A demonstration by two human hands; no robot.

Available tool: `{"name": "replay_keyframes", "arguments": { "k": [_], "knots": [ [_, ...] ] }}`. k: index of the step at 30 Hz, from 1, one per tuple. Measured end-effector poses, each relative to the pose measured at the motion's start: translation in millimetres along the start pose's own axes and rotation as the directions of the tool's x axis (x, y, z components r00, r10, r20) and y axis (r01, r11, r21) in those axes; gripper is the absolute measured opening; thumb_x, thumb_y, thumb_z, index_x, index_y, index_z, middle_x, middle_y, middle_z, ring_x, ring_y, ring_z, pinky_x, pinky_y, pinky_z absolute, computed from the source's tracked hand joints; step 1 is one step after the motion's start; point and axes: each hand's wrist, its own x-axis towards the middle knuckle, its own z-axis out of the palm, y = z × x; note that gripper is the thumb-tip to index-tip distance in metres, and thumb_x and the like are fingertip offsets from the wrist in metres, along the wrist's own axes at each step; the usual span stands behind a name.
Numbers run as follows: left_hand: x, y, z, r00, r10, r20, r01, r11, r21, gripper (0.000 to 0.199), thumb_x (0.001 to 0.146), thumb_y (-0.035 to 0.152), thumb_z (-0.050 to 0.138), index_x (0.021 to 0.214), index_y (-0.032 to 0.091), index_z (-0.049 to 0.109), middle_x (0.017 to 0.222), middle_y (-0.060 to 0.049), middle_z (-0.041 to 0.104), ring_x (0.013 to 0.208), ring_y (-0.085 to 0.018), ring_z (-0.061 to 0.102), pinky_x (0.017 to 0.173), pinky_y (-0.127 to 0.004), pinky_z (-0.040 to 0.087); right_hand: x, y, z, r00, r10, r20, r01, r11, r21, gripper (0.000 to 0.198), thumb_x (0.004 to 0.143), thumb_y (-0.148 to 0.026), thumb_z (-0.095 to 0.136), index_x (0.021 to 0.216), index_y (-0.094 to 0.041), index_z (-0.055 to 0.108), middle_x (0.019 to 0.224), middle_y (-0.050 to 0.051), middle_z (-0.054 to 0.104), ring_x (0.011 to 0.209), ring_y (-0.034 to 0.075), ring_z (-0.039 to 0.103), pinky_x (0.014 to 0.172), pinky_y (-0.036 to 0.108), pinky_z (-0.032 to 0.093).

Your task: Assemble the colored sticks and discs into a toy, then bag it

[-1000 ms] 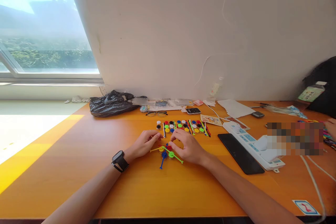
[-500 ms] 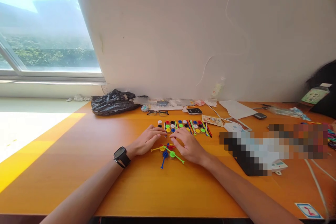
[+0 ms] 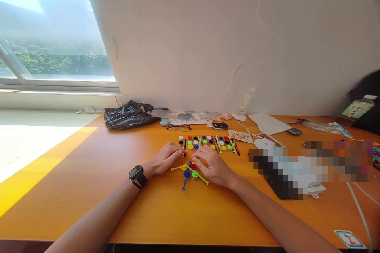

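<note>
My left hand (image 3: pixel 168 157), wearing a black watch (image 3: pixel 136 176), rests on the table with fingers stretched out. Its fingertips are at a black arrow-shaped plastic stick (image 3: pixel 185 144) with a white one beside it. My right hand (image 3: pixel 211 164) hovers near the table, its fingers bent and thumb apart, with nothing visible in it. Between and below my hands lies a cluster of round bases bearing arrow spinners: a blue spinner (image 3: pixel 187 174), a green spinner (image 3: pixel 196 174) and a yellow spinner (image 3: pixel 183 167), with red partly hidden. Beyond my fingers stand rows of coloured discs (image 3: pixel 204 137) and arrow sticks (image 3: pixel 216 144).
A black plastic bag (image 3: pixel 130 115), glasses (image 3: pixel 179 127) and a black device (image 3: pixel 220 125) lie along the back. To the right are a printed card (image 3: pixel 240 136), white paper (image 3: pixel 268 123), cables and a blurred patch. A numbered label (image 3: pixel 349 239) is at the front right.
My left fingertips have shifted slightly left and back, and the black stick beside them now shows more fully. My right hand is almost unmoved. The spinner cluster stays in place.
</note>
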Motion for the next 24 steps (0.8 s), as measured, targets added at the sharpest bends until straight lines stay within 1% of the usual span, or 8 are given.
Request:
{"name": "replay_keyframes", "arguments": {
  "k": [4,8,11,14,18,21,24],
  "knots": [
    [2,-6,1,0.998,-0.017,-0.056,0.019,0.999,0.045,0.047,0.109,0.047,0.036,0.105,0.021,0.075,0.104,-0.007,0.074,0.097,-0.024,0.059,0.096,-0.038,0.043,0,0,-1,1.0,0.003,-0.001,-0.003,1.0,-0.005,0.027,0.108,-0.027,0.05,0.089,-0.021,0.068,0.094,0.006,0.07,0.092,0.023,0.059,0.088,0.041,0.047],
    [2,-10,2,0.999,0.011,-0.043,-0.008,0.998,0.062,0.045,0.109,0.048,0.038,0.103,0.023,0.076,0.106,-0.008,0.075,0.1,-0.026,0.06,0.098,-0.041,0.043,1,1,-1,1.0,-0.004,-0.006,0.004,1.0,-0.006,0.027,0.108,-0.026,0.05,0.088,-0.021,0.068,0.092,0.006,0.07,0.091,0.022,0.059,0.088,0.04,0.047],
    [2,-10,3,0.999,0.021,-0.046,-0.018,0.998,0.064,0.045,0.108,0.049,0.039,0.098,0.024,0.076,0.101,-0.008,0.076,0.096,-0.025,0.06,0.098,-0.04,0.043,1,1,0,1.0,-0.006,-0.012,0.006,1.0,-0.003,0.026,0.107,-0.026,0.051,0.089,-0.021,0.068,0.092,0.005,0.069,0.091,0.022,0.059,0.088,0.04,0.047],
    [3,-10,3,0.997,0.017,-0.07,-0.011,0.997,0.082,0.046,0.108,0.047,0.04,0.09,0.022,0.075,0.094,-0.006,0.075,0.089,-0.023,0.06,0.096,-0.038,0.043,1,1,0,1.0,-0.008,-0.01,0.007,1.0,-0.003,0.026,0.107,-0.026,0.05,0.089,-0.021,0.068,0.093,0.006,0.07,0.092,0.023,0.059,0.088,0.04,0.047],
    [2,-16,3,0.994,-0.004,-0.11,0.019,0.99,0.136,0.042,0.105,0.045,0.05,0.079,0.021,0.072,0.088,-0.006,0.075,0.083,-0.021,0.059,0.091,-0.036,0.042,1,0,0,1.0,-0.008,-0.009,0.008,1.0,-0.006,0.028,0.108,-0.026,0.05,0.087,-0.021,0.068,0.091,0.006,0.069,0.09,0.022,0.058,0.088,0.041,0.046],
    [1,-24,3,0.987,-0.022,-0.157,0.049,0.985,0.168,0.031,0.1,0.045,0.059,0.085,0.023,0.075,0.09,-0.005,0.076,0.085,-0.022,0.06,0.089,-0.036,0.043,1,0,-1,1.0,-0.008,-0.006,0.008,1.0,-0.008,0.028,0.108,-0.026,0.049,0.087,-0.021,0.068,0.092,0.006,0.07,0.09,0.023,0.058,0.087,0.041,0.046],
    [0,-31,2,0.988,-0.014,-0.151,0.046,0.976,0.213,0.025,0.099,0.041,0.061,0.091,0.025,0.078,0.094,-0.005,0.077,0.086,-0.022,0.061,0.089,-0.036,0.044,1,0,-1,1.0,-0.011,0.002,0.011,1.0,-0.007,0.028,0.108,-0.025,0.05,0.087,-0.021,0.067,0.093,0.006,0.07,0.092,0.023,0.058,0.088,0.041,0.046]
  ]
}}
